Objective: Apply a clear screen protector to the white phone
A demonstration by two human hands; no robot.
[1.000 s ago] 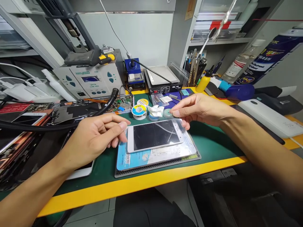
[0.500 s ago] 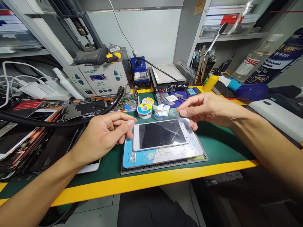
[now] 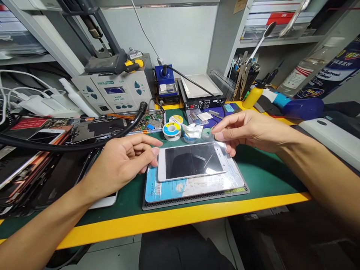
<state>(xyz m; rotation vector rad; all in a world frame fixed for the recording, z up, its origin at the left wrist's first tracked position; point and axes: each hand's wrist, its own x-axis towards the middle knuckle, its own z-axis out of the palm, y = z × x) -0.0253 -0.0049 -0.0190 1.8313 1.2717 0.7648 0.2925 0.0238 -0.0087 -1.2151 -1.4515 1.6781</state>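
A white smartphone [image 3: 192,161] with a dark screen lies flat on a blue-and-white packaging card [image 3: 165,191], which rests on a grey perforated mat [image 3: 197,201]. Over the phone's far edge stretches a thin clear film [image 3: 223,146], hard to make out except for its glints. At the phone's left end, my left hand [image 3: 131,155] is closed, thumb and forefinger at the film's left side. Past the upper right corner, my right hand [image 3: 239,131] pinches the film's other end between thumb and forefinger. Pale streaks show on the screen's right half.
Solder spools [image 3: 172,131] and a small tub with white tissue [image 3: 192,131] stand just behind the phone. Stacked phone parts [image 3: 53,180] crowd the left, crossed by a black hose [image 3: 84,145]. A soldering station [image 3: 115,92], hot plate [image 3: 201,92] and yellow bottle [image 3: 253,95] line the back.
The view has shifted slightly. Both hands keep nearly the same hold and place, and a pale curved streak on the phone's screen looks different.
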